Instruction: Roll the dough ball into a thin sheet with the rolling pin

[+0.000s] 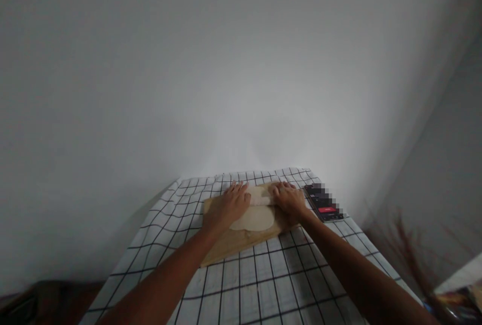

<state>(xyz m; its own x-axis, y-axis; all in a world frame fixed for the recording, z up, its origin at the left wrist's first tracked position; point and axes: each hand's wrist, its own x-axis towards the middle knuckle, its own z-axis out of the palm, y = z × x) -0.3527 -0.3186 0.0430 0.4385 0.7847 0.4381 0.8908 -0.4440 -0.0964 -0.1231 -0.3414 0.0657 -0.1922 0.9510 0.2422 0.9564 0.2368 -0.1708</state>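
A pale rolling pin (261, 195) lies crosswise over a flat, cream-coloured sheet of dough (254, 219). My left hand (237, 200) is laid over the pin's left end, with its fingers reaching forward past it and the thumb along its near side. At the right end, my right hand (288, 197) is curled over the pin. Both ends of the pin are hidden under my hands. Below the dough is a wooden board (235, 247), set at a slant on the table. Part of the dough's far side is covered by the pin.
A white tablecloth with a black grid (259, 285) covers the table. To the right of the board lies a phone (324, 205) with a lit, partly blurred screen. A pale wall (241, 89) rises behind the table. Blurred reddish stems (408, 249) stand beyond the right edge.
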